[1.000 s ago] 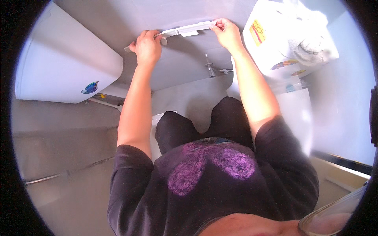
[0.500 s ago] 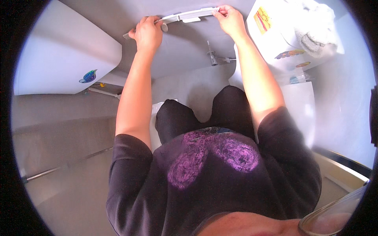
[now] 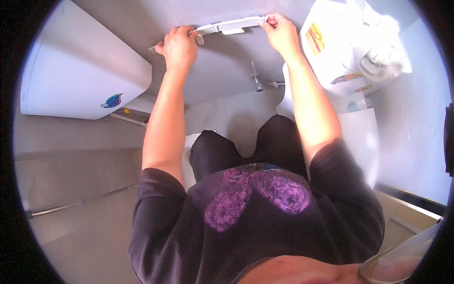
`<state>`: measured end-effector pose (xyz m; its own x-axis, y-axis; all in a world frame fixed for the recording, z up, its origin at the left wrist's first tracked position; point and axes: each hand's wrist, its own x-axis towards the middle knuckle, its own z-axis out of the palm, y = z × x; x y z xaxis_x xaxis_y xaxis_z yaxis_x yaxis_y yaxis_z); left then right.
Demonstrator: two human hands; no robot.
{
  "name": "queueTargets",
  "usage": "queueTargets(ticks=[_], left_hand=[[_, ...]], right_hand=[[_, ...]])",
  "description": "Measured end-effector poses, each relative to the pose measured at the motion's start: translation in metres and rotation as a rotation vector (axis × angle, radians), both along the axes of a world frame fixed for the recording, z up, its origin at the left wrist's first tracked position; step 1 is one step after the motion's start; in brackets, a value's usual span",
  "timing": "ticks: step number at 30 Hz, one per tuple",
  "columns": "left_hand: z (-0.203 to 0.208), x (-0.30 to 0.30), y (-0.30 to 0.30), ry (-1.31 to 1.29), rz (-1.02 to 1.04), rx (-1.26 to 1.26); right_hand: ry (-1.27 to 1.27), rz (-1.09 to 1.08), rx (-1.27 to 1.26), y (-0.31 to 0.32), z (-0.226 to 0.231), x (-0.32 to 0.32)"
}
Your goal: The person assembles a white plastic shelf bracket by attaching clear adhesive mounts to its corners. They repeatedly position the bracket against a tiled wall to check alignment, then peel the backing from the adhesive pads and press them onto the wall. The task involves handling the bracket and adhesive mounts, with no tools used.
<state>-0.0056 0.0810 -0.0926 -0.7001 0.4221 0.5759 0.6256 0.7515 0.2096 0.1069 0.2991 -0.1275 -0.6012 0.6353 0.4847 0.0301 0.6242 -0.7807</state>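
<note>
A long, narrow white rail, seemingly plastic, runs along the grey wall at the far side, with a small white tab on its lower edge. My left hand is closed around its left part, fingers bent over the top and thumb out to the left. At the right end, my right hand pinches the rail between thumb and fingers. A small round pale piece sits just under the rail beside my left fingers. Whether the rail is fixed to the wall, I cannot tell.
A white box-shaped unit with a blue sticker juts out on the left. At right, a white cabinet carries a pale towel. Below the rail, a metal valve sticks out of the wall. A metal bar crosses the lower left.
The whole view has shifted slightly, so wall, fittings and hands appear a little lower and farther right. Both hands keep the same hold on the rail.
</note>
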Motion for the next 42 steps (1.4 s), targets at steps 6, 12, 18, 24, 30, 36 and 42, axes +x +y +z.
queueTargets(ticks=[6, 12, 18, 24, 30, 36, 42], left_hand=[[-0.0016, -0.0015, 0.0012, -0.029, 0.007, 0.028], [0.0011, 0.0008, 0.0010, -0.051, -0.021, 0.047], [0.0018, 0.0035, 0.0025, -0.050, 0.002, 0.044], [0.0022, 0.0035, 0.0019, -0.034, -0.010, 0.029], [0.0001, -0.0011, 0.0023, -0.030, 0.018, 0.014], [0.0019, -0.0002, 0.0020, -0.053, 0.026, 0.001], [0.0019, 0.0012, 0.0034, -0.042, 0.019, 0.009]], right_hand=[[-0.010, -0.003, -0.027, 0.0003, 0.0014, -0.0038], [0.003, 0.002, -0.031, -0.0013, 0.0026, -0.0018], [0.032, 0.007, -0.057, -0.0022, -0.0030, -0.0049], [0.036, 0.008, -0.060, -0.0026, -0.0004, -0.0024], [0.041, -0.022, 0.005, -0.0058, 0.0019, -0.0027], [0.065, -0.025, 0.000, -0.0069, 0.0025, -0.0016], [0.079, -0.010, -0.018, -0.0032, 0.0007, -0.0023]])
